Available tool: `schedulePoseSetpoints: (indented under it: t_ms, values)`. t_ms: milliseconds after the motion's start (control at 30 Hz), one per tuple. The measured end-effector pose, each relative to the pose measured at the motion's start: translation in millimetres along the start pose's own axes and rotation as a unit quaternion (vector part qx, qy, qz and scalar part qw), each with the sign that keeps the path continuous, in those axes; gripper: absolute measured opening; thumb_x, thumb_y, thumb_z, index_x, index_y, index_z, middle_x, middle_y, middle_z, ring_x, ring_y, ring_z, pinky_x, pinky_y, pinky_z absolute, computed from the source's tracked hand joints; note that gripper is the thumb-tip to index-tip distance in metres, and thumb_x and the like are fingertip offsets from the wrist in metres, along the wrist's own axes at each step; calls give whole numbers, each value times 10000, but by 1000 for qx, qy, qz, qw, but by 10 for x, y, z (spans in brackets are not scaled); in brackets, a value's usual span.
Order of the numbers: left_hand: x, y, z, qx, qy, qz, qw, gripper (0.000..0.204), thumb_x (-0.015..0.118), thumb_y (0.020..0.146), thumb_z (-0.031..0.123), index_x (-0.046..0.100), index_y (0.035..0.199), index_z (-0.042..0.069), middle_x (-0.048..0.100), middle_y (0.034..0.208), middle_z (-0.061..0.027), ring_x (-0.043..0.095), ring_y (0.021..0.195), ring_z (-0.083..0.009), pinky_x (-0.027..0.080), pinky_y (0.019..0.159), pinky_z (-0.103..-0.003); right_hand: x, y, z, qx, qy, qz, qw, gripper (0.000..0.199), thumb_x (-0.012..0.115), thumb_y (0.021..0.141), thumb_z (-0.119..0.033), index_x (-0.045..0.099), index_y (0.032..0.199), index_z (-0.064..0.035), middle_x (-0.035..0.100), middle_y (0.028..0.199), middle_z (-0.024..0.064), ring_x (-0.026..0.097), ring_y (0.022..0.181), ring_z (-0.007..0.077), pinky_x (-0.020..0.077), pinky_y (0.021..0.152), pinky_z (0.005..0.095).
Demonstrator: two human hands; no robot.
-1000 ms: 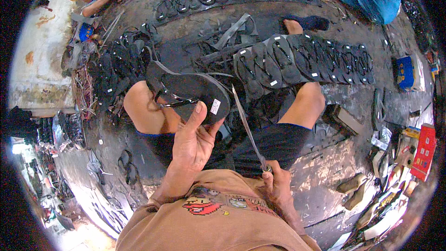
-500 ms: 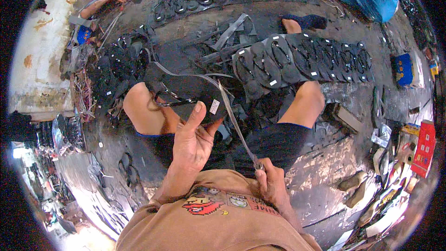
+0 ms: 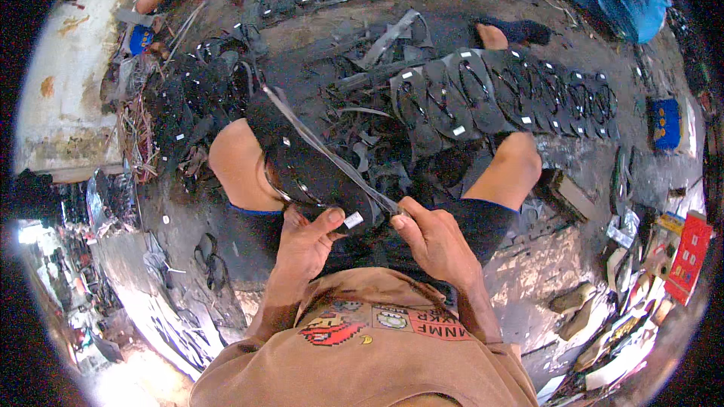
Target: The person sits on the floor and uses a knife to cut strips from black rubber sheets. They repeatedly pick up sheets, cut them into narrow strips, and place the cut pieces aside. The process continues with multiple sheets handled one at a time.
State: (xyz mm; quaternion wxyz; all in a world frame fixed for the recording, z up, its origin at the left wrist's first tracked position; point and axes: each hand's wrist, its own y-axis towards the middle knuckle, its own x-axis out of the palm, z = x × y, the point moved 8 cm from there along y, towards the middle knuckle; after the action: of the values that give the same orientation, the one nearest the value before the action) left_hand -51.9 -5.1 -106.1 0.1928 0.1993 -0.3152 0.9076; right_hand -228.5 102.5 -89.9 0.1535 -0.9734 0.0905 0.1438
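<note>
Floor (image 3: 573, 271): dark and gritty, strewn with black rubber scraps; the person is seated on it with knees spread.
Row of sandals (image 3: 498, 90): finished black pairs are laid overlapping, well apart from the hands, beyond the right knee.
Sandal (image 3: 317, 177): a black sole is held in the lap, between the knees, just ahead of the left hand; its long axis runs from the hands up and to the left.
Strap (image 3: 324, 151): a long thin grey strip is stretched across the sole — from the right fingers up-left past the toe end.
Left hand (image 3: 305, 245): closed on the heel end of the sandal, thumb laid on top.
Right hand (image 3: 434, 245): pinched shut on the near end of the strap — the nearer hand to it.
Tag (image 3: 352, 219): a small white sticker is seen on the heel, between the two hands.
</note>
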Motion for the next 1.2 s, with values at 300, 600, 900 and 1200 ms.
schedulePoseSetpoints:
  t_ms: [300,600,900,1200]
  values:
    - [-216,-59,278,-30,196,-4,980,449,821,858,57,645,1270,34,739,1103,-60,720,996,-203,611,884,-389,452,604,-203,9,121,20,992,345,438,1088,-306,600,1108,-2,606,743,251,659,698,401,481,673,507]
    - [-412,373,2217,199,-258,26,945,431,569,1061,177,492,1463,42,577,1453,-172,577,1331,-331,461,1164,-487,-1141,-293,1723,97,366,475,794,465,434,1085,-553,576,1063,-111,407,633,-32,393,472,87,341,400,257]
    - [15,2473,-1614,-59,276,46,958,1053,918,758,427,369,1510,-63,515,1504,-195,515,1370,-322,411,1141,-449,-1488,-1570,1835,110,358,614,695,398,494,1074,-507,583,1127,-123,383,684,-29,356,522,87,335,464,235]
    - [461,2639,-1325,80,459,106,878,831,790,806,648,695,1096,-124,726,1127,-296,703,1072,-382,534,930,-461,-777,-592,1552,139,237,444,853,262,603,1036,-244,531,1229,-82,459,706,-17,438,556,81,405,499,244]
